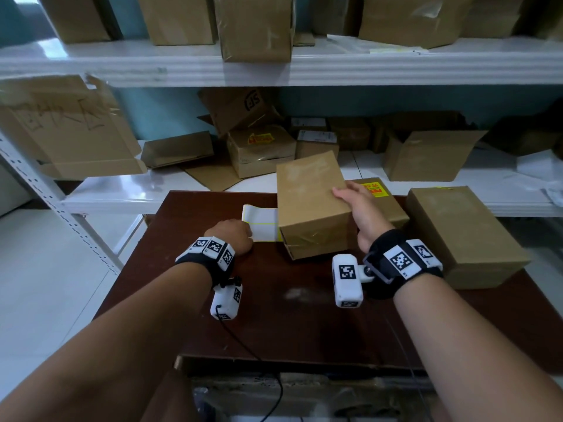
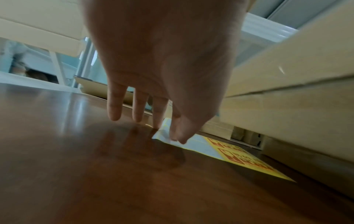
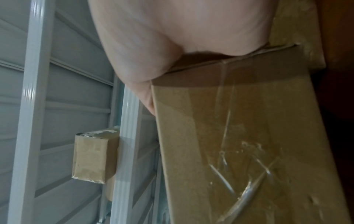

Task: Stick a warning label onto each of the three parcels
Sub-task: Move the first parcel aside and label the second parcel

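A plain brown parcel (image 1: pixel 310 199) stands tilted in the middle of the dark table (image 1: pixel 274 315). My right hand (image 1: pixel 345 197) grips its right side with the thumb on top; in the right wrist view the palm (image 3: pixel 172 45) lies against the taped parcel (image 3: pixel 249 136). Behind it lies a second parcel (image 1: pixel 393 210) bearing a yellow warning label (image 1: pixel 373 189). A third, unlabelled parcel (image 1: pixel 466 233) sits at the right. My left hand (image 1: pixel 248 232) pinches the near corner of the label sheet (image 1: pixel 262 223), whose yellow labels (image 2: pixel 245 157) run under the tilted parcel (image 2: pixel 287 94); thumb and forefinger (image 2: pixel 177 138) meet there.
A white shelf rack (image 1: pixel 274 68) stands right behind the table, loaded with cardboard boxes (image 1: pixel 262 147) on two levels. A flattened carton (image 1: pixel 61 126) hangs at the left. Pale floor (image 1: pixel 45 284) lies left of the table. A black cable (image 1: pixel 259 357) crosses the near edge.
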`<action>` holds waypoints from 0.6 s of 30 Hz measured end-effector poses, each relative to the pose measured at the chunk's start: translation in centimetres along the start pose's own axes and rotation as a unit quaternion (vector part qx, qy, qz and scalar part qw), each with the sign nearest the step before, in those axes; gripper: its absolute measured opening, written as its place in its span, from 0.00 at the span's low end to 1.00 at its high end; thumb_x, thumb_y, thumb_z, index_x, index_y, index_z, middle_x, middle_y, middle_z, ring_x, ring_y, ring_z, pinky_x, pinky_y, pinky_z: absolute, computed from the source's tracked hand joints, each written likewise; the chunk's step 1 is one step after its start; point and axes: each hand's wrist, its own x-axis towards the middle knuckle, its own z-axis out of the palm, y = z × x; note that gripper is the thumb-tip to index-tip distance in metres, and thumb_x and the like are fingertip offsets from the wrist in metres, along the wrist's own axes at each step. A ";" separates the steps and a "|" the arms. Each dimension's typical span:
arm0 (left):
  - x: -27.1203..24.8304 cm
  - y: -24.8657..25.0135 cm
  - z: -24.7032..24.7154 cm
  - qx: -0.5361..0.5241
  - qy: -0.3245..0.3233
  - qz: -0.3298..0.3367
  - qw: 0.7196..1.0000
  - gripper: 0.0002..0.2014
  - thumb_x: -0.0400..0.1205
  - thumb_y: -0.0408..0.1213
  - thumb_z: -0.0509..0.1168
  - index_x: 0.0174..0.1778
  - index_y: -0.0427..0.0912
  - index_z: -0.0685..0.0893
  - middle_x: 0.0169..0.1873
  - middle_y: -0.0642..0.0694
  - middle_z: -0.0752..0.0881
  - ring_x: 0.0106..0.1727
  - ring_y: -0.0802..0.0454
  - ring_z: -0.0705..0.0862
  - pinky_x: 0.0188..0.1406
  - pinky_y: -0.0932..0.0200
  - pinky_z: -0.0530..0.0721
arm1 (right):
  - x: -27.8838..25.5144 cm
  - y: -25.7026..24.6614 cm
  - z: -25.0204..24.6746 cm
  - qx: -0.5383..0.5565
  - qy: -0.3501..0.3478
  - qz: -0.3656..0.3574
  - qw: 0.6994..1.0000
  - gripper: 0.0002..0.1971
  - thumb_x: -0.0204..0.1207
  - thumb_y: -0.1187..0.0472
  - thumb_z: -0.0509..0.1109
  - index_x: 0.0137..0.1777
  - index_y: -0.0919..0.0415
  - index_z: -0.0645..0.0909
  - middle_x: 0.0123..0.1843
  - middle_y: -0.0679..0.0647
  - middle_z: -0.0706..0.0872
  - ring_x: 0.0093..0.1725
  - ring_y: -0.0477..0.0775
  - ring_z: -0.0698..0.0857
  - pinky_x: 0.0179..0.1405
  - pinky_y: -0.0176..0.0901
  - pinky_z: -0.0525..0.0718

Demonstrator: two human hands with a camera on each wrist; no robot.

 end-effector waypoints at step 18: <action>1.7 -2.3 2.5 -0.614 0.143 -0.095 0.771 0.20 0.79 0.24 0.70 0.68 0.36 0.85 0.59 0.37 0.87 0.58 0.41 0.88 0.55 0.49 0.88 | -0.3 2.0 0.3 -0.105 -0.049 0.088 0.989 0.42 0.78 0.60 0.74 0.88 0.52 0.55 0.70 0.56 0.78 0.59 0.55 0.82 0.44 0.47 0.81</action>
